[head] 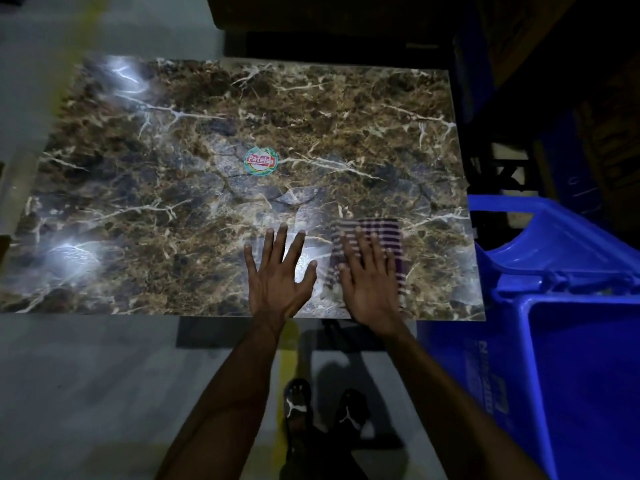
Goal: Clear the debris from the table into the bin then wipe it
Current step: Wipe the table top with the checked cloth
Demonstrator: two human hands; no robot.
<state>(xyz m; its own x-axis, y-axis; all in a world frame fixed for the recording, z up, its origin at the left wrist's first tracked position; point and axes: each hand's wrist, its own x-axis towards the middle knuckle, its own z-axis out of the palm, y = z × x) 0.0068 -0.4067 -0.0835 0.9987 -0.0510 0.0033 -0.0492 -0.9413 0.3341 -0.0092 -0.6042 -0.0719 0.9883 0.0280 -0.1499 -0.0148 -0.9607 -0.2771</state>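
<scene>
Now right hand (369, 282) pressing flat, fingers spread, on striped cloth (388, 237) lying near table (173, 188) right front corner; left hand (278, 275) resting splayed beside; cloth looking soft, light, limp, likely bunching unless palm is holding middle

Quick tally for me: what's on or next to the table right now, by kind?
Hands: 2, left hand flat on the table, right hand flat on the cloth
Striped cloth: 1
Round sticker: 1
Blue bin: 1
Total: 5
</scene>
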